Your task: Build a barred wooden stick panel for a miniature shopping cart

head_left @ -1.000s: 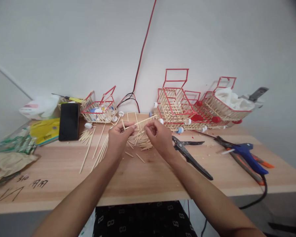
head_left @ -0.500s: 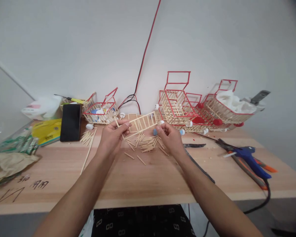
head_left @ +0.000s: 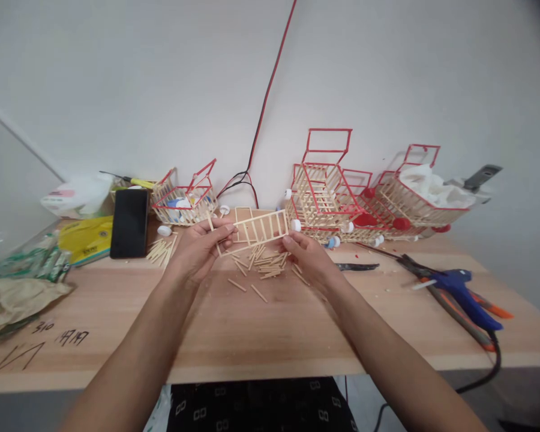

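Observation:
Between my two hands, above the table, is a small ladder-like frame of pale wooden sticks with several rungs. My left hand is closed on its left end, where a crosswise stick passes between thumb and fingers. At the lower right corner, my right hand pinches the frame between thumb and fingers. Under it lies a heap of short loose sticks. A thin rectangular stick outline shows just behind the held frame; whether it is a separate piece, I cannot tell.
Stick-built carts with red trim stand along the wall, at right and left. A blue glue gun lies over orange-handled pliers. Nearby is a black blade. A phone leans at left beside a yellow packet.
My left hand has shifted slightly left and down, and the right slightly down. The frame stays held between both hands, with its right end a little lower. The view has shifted slightly.

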The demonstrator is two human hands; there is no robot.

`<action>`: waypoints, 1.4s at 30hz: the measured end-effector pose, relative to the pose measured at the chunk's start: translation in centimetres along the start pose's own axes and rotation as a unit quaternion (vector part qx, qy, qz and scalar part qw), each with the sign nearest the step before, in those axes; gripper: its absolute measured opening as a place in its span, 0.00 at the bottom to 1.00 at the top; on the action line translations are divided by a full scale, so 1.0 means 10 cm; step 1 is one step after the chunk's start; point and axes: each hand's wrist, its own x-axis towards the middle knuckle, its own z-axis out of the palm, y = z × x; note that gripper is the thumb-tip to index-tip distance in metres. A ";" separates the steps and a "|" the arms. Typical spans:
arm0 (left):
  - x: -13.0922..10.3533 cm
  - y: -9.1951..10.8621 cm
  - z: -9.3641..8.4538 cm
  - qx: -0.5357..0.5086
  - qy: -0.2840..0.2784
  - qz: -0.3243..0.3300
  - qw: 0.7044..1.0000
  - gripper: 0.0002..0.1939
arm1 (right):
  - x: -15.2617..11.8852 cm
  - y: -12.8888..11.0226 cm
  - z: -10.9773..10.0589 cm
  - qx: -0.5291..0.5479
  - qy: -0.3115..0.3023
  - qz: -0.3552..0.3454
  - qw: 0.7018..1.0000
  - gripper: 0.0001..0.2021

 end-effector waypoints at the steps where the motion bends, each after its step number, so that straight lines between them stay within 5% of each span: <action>1: 0.00 0.01 -0.01 0.003 -0.006 -0.005 1.000 0.12 | 0.00 0.00 -0.01 0.012 -0.006 -0.001 1.000 0.20; 7: 0.00 0.05 -0.04 0.030 -0.022 -0.043 0.998 0.10 | 0.00 0.01 -0.06 0.000 -0.042 -0.012 0.999 0.20; 19: -0.01 0.06 -0.05 0.037 -0.053 -0.066 0.996 0.06 | 0.03 0.04 -0.07 -0.016 0.015 -0.046 0.999 0.21; 26: -0.02 0.06 -0.03 0.041 -0.042 -0.089 0.994 0.04 | 0.00 0.02 -0.07 0.013 -0.019 0.004 1.000 0.20; 38: 0.01 0.03 -0.05 0.029 -0.074 -0.048 0.996 0.14 | 0.02 0.03 -0.04 0.117 0.051 0.023 0.991 0.20; 42: 0.03 0.10 -0.05 -0.009 -0.009 0.006 1.000 0.15 | 0.03 0.01 -0.05 0.142 0.088 0.016 0.986 0.20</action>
